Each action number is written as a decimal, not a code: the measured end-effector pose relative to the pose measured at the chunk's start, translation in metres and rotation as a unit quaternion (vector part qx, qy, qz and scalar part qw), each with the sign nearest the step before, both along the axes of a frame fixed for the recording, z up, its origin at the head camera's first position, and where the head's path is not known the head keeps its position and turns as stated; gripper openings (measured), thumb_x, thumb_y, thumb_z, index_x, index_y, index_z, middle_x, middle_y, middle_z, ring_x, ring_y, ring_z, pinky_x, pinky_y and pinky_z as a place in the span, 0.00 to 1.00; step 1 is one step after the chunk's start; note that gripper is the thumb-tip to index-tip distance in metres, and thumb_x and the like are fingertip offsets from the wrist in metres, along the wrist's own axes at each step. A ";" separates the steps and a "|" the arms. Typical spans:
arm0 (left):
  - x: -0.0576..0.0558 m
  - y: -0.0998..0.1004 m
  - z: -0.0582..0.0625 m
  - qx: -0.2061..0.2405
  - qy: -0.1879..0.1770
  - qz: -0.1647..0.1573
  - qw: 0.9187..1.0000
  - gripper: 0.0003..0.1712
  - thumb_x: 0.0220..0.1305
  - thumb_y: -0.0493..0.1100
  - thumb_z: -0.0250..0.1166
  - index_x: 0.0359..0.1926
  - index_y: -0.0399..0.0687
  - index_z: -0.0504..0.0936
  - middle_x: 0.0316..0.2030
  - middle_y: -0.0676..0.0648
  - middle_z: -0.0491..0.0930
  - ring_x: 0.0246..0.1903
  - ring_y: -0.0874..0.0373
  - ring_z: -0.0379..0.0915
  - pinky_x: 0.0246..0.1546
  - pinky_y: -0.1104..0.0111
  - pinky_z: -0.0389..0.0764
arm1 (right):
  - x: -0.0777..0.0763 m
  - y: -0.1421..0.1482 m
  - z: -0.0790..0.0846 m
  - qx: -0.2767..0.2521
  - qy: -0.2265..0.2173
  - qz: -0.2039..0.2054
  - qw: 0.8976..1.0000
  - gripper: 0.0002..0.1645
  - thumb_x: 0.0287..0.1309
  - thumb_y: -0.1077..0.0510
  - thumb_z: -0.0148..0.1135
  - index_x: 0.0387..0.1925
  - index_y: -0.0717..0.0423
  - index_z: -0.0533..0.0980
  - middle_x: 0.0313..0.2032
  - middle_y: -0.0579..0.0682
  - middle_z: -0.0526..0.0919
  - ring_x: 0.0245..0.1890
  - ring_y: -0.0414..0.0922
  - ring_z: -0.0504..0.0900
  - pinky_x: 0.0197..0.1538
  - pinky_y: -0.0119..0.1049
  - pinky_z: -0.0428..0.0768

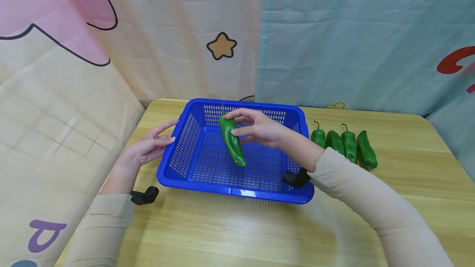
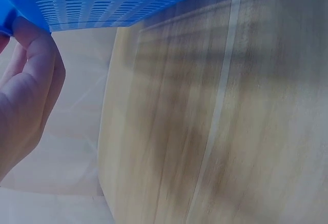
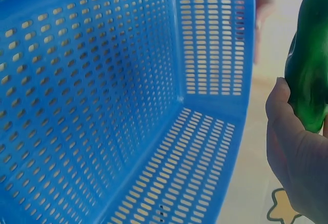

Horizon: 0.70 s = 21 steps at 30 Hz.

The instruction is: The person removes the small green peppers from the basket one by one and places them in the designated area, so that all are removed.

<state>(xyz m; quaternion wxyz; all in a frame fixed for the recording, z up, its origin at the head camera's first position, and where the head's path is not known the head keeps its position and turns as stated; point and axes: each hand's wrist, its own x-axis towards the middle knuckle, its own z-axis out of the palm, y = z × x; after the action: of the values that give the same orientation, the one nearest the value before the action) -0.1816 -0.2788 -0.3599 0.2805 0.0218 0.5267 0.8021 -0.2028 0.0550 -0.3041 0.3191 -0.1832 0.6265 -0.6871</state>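
A long green pepper (image 1: 233, 141) with a thin stem hangs over the inside of a blue plastic basket (image 1: 237, 195). My right hand (image 1: 256, 129) pinches it near its stem end, thumb on one side and fingers on the other. In the right wrist view the pepper (image 3: 310, 60) shows close up, with the basket's slotted floor and walls beside it. At the basket's left side, my left hand (image 1: 150, 145) holds the rim between thumb and fingers. The left wrist view has that hand (image 2: 33, 75) right at the rim from outside.
Several more green peppers (image 1: 349, 145) lie in a row on the wooden table (image 1: 230, 234), right of the basket and beyond my right forearm. Printed curtains (image 1: 185, 52) hang behind the table and at its sides. Black camera mounts (image 1: 144, 195) stick out from both wrists.
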 end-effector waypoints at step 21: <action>0.000 0.002 0.002 -0.010 -0.007 0.000 1.000 0.37 0.68 0.26 0.45 0.71 0.48 0.41 0.40 0.43 0.79 0.36 0.55 0.79 0.37 0.67 0.82 | 0.000 0.044 0.013 0.016 0.016 -0.020 1.000 0.24 0.59 0.71 0.54 0.57 0.58 0.67 0.55 0.62 0.66 0.43 0.51 0.78 0.47 0.53 0.79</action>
<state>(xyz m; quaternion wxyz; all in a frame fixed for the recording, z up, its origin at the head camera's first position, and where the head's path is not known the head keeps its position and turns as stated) -0.1820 -0.2771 -0.3577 0.2840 0.0132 0.5326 0.7972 -0.2024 0.0985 -0.2908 0.2983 -0.1767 0.6462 -0.6799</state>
